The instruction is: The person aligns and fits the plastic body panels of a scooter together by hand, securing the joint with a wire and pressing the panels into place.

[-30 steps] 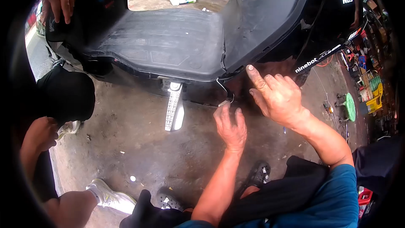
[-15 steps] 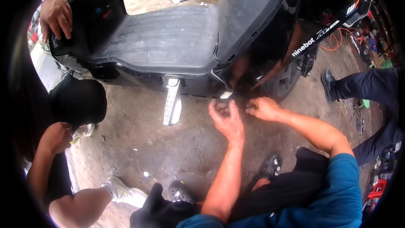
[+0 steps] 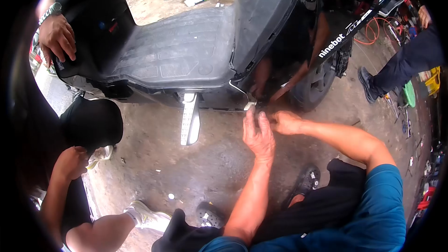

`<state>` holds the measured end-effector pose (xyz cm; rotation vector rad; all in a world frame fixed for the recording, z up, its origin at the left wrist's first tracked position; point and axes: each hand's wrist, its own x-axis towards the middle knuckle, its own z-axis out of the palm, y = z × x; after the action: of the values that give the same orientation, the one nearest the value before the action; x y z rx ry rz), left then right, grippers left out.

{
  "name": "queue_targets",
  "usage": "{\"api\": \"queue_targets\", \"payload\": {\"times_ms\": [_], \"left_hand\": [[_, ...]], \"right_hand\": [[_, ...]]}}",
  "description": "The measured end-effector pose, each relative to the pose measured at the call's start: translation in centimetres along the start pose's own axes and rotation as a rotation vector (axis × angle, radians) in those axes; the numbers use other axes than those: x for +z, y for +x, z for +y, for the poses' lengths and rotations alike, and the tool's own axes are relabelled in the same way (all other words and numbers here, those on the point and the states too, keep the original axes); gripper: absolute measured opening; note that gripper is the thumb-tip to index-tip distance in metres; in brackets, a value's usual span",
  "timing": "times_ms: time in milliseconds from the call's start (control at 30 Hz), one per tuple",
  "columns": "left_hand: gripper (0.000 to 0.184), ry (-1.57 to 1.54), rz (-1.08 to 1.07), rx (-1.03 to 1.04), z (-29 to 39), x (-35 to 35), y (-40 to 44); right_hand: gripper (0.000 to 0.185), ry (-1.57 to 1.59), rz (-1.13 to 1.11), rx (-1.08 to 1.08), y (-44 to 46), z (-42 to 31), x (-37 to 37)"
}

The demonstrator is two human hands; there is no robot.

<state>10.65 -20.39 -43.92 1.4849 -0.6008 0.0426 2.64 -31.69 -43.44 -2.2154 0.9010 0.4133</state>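
A black scooter (image 3: 172,42) marked "ninebot" stands side-on in front of me. Along its lower edge, a thin white line runs down a panel seam to a small pale tab (image 3: 250,106). My left hand (image 3: 259,137) is just below that tab, fingers stretched upward, the tips at or very near it; I cannot tell if they touch. Just to its right, my right hand (image 3: 288,123) has its fingers bent together under the body panel. Whatever those fingers hold, if anything, is hidden. A silver fold-out footrest (image 3: 189,120) sticks out left of my hands.
At left, another person rests a hand (image 3: 57,37) on the scooter; their other hand (image 3: 71,162) is closed beside a black cap (image 3: 93,122). The front wheel (image 3: 313,88) is beyond my right hand. Another person's leg (image 3: 406,65) and scattered tools (image 3: 396,112) are at right.
My left hand has risen slightly toward the pale tab, its fingers straighter. My right hand has shifted down a little. The view has moved slightly, and a bystander's hand now shows at far right.
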Motion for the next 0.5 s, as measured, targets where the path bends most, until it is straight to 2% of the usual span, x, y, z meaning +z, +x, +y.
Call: {"api": "queue_targets", "payload": {"times_ms": [33,133,233,367,500], "left_hand": [[0.037,-0.008,0.039,0.016,-0.4,0.4,0.0],[0.041,-0.042,-0.026,-0.010,0.8,0.6,0.0],[0.046,-0.109,-0.101,-0.175,2.7,-0.2,-0.6],[0.048,-0.250,-0.098,-0.339,2.5,0.3,-0.4],[0.048,-0.316,-0.103,-0.396,2.9,0.2,0.0]], "right_hand": [[0.040,-0.061,-0.035,0.012,0.1,0.3,0.6],[0.035,-0.402,-0.278,0.009,0.5,0.8,1.3],[0.033,-0.509,-0.347,-0.042,0.0,0.2,0.9],[0.034,-0.538,-0.325,-0.060,-0.2,0.6,0.8],[0.035,-0.538,-0.276,-0.133,-0.4,1.4,0.6]]}}
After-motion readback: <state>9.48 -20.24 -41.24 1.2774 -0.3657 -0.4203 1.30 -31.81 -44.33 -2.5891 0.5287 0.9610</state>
